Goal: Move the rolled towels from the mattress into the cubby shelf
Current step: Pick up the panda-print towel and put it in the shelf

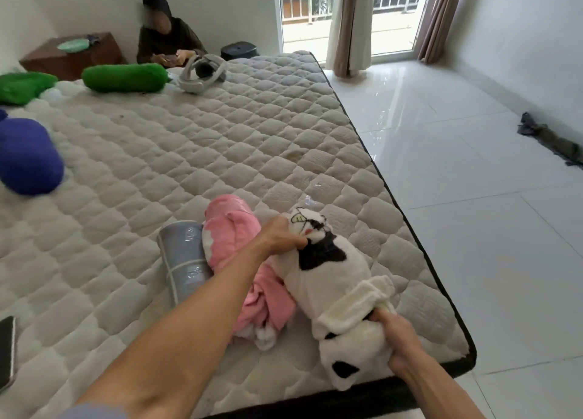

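A white rolled towel with black patches [334, 279] lies near the mattress's front right corner. My left hand [280, 237] grips its far end and my right hand [399, 339] grips its near end. A pink rolled towel [239, 245] lies right beside it on the left, partly under my left forearm. A grey rolled towel in clear wrap [184, 257] lies against the pink one. The quilted mattress [189, 153] carries all three. No cubby shelf is in view.
A blue bolster [26, 156] and two green cushions [124, 77] lie at the far left, a white headset [202, 74] at the far edge. A person sits behind the mattress by a wooden box [72, 55]. Glossy tiled floor [473, 166] spreads to the right. A phone [6, 352] lies at the left edge.
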Available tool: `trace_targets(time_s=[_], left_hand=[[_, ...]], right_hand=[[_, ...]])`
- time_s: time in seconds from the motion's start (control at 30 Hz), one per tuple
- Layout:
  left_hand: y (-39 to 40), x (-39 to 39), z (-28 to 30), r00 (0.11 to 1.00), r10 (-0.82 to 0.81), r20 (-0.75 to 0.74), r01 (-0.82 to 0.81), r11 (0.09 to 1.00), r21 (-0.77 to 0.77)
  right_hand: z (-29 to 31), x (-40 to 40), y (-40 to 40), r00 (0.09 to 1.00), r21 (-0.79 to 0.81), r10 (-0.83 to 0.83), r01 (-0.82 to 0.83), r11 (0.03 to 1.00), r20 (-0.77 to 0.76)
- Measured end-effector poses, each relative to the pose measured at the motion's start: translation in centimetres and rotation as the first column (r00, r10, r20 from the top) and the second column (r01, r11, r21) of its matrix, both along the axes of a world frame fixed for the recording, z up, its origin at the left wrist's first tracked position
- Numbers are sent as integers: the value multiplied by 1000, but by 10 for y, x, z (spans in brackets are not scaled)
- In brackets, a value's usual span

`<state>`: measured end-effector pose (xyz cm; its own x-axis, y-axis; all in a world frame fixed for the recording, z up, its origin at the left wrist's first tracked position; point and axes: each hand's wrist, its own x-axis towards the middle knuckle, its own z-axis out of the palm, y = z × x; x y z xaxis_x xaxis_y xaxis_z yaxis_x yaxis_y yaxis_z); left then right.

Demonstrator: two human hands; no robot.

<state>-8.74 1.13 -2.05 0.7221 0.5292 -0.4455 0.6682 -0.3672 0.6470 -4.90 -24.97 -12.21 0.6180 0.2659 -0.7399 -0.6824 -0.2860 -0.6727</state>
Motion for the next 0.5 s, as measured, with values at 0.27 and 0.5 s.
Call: trace_targets(time_s=[0.27,0.5], left_hand=[[-90,-52,40,974,226,4,-225,973,-49],[-198,-122,53,785,612,95,-603,790,-108]], right_hand=[[46,24,-70,986,39,147,-150,988,78],[75,31,-119,908,100,394,-409,907,146]])
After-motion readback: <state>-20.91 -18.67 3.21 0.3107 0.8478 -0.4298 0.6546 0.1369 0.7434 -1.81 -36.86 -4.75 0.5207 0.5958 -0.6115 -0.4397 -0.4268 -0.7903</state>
